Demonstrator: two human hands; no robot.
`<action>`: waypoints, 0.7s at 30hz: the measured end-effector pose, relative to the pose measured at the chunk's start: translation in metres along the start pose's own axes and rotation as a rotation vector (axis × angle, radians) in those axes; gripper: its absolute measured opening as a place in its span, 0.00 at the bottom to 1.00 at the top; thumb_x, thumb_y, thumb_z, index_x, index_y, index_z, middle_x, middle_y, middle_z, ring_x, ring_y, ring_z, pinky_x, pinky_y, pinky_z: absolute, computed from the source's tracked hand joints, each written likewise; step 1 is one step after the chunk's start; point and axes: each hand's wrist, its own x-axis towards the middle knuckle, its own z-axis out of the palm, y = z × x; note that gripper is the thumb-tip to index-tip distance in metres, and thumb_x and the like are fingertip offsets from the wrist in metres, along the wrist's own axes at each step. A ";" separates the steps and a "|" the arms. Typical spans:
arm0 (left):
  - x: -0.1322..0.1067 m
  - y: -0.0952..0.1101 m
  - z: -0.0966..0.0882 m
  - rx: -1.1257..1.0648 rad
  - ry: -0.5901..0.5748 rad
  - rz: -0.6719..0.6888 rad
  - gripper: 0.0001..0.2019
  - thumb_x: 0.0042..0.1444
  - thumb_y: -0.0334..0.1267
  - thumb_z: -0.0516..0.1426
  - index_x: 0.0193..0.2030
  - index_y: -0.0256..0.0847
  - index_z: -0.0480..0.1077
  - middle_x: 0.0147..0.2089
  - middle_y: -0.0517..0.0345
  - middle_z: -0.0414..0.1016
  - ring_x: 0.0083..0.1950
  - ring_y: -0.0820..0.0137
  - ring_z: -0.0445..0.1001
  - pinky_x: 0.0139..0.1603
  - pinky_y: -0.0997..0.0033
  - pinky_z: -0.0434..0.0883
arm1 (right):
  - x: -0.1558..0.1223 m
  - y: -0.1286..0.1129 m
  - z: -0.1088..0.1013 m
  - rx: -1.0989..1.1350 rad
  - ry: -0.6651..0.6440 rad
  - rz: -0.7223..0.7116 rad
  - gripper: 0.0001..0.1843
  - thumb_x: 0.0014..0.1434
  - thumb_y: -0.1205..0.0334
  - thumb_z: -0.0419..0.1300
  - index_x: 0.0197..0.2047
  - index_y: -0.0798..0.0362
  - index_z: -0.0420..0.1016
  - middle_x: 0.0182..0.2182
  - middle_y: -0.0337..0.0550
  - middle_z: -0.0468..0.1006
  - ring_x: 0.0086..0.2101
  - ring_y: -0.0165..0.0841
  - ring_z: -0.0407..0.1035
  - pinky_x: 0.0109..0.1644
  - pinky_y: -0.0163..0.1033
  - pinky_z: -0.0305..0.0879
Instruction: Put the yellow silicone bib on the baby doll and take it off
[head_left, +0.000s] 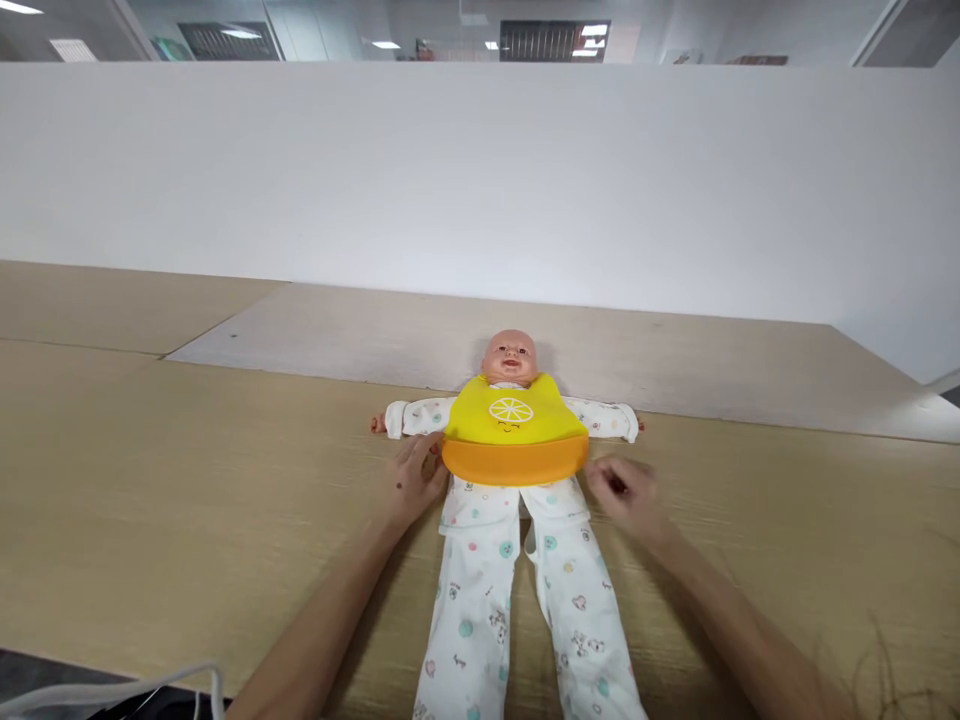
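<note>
- Left hand (415, 480), centre-left: fingers curled at the bib's edge; pinching, we cannot tell.
- Right hand (624, 490), centre-right: loosely curled by the opposite edge; grip unclear to us.
- Yellow bib (514, 428), frame centre: across the doll's chest.
- Clothed doll (484, 545), centre to bottom: face up, arms outspread, leaving, we judge, both bib sides reachable.

On my remote feed I log an office-like workspace, exact use undetermined: a pale wood-grain tabletop (187, 480) backed by a smooth white partition panel (480, 180); above it, clear glass panes (450, 15) showing bright oblong ceiling lights (386, 44) and a dark slatted rectangular panel (540, 42).
</note>
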 end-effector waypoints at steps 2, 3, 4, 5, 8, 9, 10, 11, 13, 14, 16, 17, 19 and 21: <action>0.000 0.000 -0.002 -0.041 0.054 -0.111 0.06 0.49 0.32 0.53 0.35 0.42 0.64 0.27 0.63 0.65 0.26 0.72 0.63 0.30 0.72 0.64 | -0.006 0.031 0.003 0.017 0.116 0.183 0.16 0.61 0.60 0.54 0.23 0.54 0.62 0.15 0.32 0.58 0.18 0.23 0.51 0.23 0.31 0.50; 0.000 0.000 -0.003 -0.060 0.077 -0.159 0.04 0.47 0.32 0.53 0.30 0.43 0.61 0.24 0.64 0.61 0.24 0.72 0.60 0.28 0.72 0.62 | -0.008 0.043 0.005 0.037 0.174 0.290 0.18 0.61 0.58 0.54 0.22 0.54 0.59 0.15 0.32 0.56 0.18 0.23 0.51 0.23 0.32 0.49; 0.001 0.001 -0.004 -0.074 0.088 -0.202 0.05 0.46 0.33 0.53 0.27 0.44 0.57 0.23 0.65 0.58 0.23 0.73 0.58 0.27 0.72 0.59 | -0.011 0.054 0.006 0.074 0.230 0.387 0.19 0.60 0.55 0.54 0.21 0.53 0.57 0.16 0.33 0.55 0.19 0.23 0.50 0.23 0.32 0.49; 0.001 0.001 -0.005 -0.084 0.089 -0.241 0.08 0.45 0.33 0.53 0.24 0.45 0.54 0.21 0.66 0.55 0.23 0.73 0.56 0.26 0.71 0.57 | -0.013 0.062 0.007 0.113 0.274 0.475 0.19 0.59 0.54 0.54 0.21 0.52 0.55 0.17 0.33 0.54 0.20 0.24 0.50 0.24 0.32 0.49; 0.003 0.003 -0.005 -0.108 0.069 -0.337 0.13 0.45 0.34 0.51 0.19 0.46 0.46 0.18 0.66 0.47 0.22 0.73 0.51 0.25 0.70 0.52 | -0.017 0.073 0.010 0.195 0.289 0.628 0.21 0.59 0.50 0.54 0.22 0.51 0.51 0.19 0.33 0.51 0.22 0.24 0.49 0.26 0.33 0.49; 0.003 0.003 -0.004 -0.124 0.064 -0.362 0.15 0.45 0.34 0.51 0.19 0.46 0.45 0.18 0.67 0.45 0.22 0.73 0.50 0.25 0.70 0.51 | -0.018 0.074 0.011 0.203 0.255 0.644 0.21 0.58 0.50 0.54 0.22 0.51 0.51 0.19 0.33 0.51 0.22 0.24 0.49 0.26 0.33 0.48; 0.004 0.003 -0.003 -0.147 0.065 -0.386 0.15 0.45 0.35 0.51 0.18 0.45 0.43 0.18 0.67 0.44 0.22 0.74 0.49 0.25 0.70 0.51 | -0.018 0.075 0.012 0.205 0.218 0.650 0.21 0.58 0.49 0.55 0.22 0.51 0.51 0.19 0.33 0.51 0.22 0.24 0.49 0.26 0.34 0.47; 0.004 0.002 -0.001 -0.172 0.066 -0.410 0.16 0.45 0.35 0.50 0.19 0.45 0.42 0.19 0.67 0.43 0.22 0.74 0.48 0.25 0.70 0.50 | -0.018 0.075 0.013 0.202 0.177 0.650 0.21 0.57 0.49 0.55 0.22 0.51 0.52 0.19 0.33 0.51 0.22 0.24 0.49 0.26 0.34 0.47; 0.005 -0.001 0.002 -0.209 0.060 -0.455 0.15 0.46 0.35 0.50 0.19 0.45 0.42 0.19 0.67 0.43 0.23 0.74 0.48 0.25 0.70 0.50 | -0.018 0.075 0.015 0.193 0.098 0.641 0.21 0.56 0.49 0.56 0.22 0.52 0.53 0.19 0.33 0.52 0.22 0.24 0.49 0.27 0.34 0.47; 0.006 -0.002 0.004 -0.222 0.047 -0.467 0.15 0.46 0.36 0.50 0.19 0.45 0.44 0.19 0.67 0.44 0.23 0.74 0.49 0.25 0.71 0.50 | -0.018 0.075 0.016 0.179 0.055 0.632 0.21 0.55 0.49 0.55 0.22 0.52 0.53 0.19 0.33 0.53 0.23 0.25 0.50 0.27 0.34 0.48; 0.007 -0.005 0.006 -0.235 -0.006 -0.469 0.13 0.47 0.37 0.50 0.19 0.44 0.47 0.19 0.66 0.47 0.23 0.74 0.51 0.26 0.72 0.51 | -0.019 0.075 0.017 0.125 -0.036 0.589 0.20 0.56 0.48 0.54 0.22 0.52 0.53 0.19 0.33 0.55 0.23 0.25 0.51 0.28 0.34 0.49; 0.008 -0.007 0.007 -0.239 -0.046 -0.456 0.12 0.47 0.37 0.50 0.19 0.44 0.49 0.19 0.66 0.49 0.24 0.74 0.51 0.26 0.72 0.52 | -0.019 0.075 0.018 0.087 -0.078 0.557 0.19 0.56 0.49 0.53 0.22 0.52 0.54 0.19 0.34 0.56 0.23 0.26 0.52 0.28 0.35 0.49; 0.008 -0.008 0.010 -0.246 -0.135 -0.416 0.12 0.48 0.39 0.50 0.19 0.44 0.51 0.19 0.66 0.52 0.24 0.74 0.53 0.26 0.72 0.53 | -0.021 0.075 0.020 0.010 -0.147 0.489 0.17 0.56 0.51 0.52 0.23 0.53 0.56 0.19 0.35 0.58 0.23 0.27 0.53 0.29 0.35 0.50; 0.008 -0.008 0.011 -0.230 -0.203 -0.371 0.10 0.48 0.40 0.51 0.20 0.43 0.55 0.19 0.66 0.56 0.23 0.74 0.55 0.26 0.73 0.54 | -0.023 0.074 0.022 -0.048 -0.195 0.442 0.16 0.57 0.53 0.51 0.23 0.52 0.56 0.19 0.35 0.59 0.23 0.27 0.54 0.28 0.34 0.50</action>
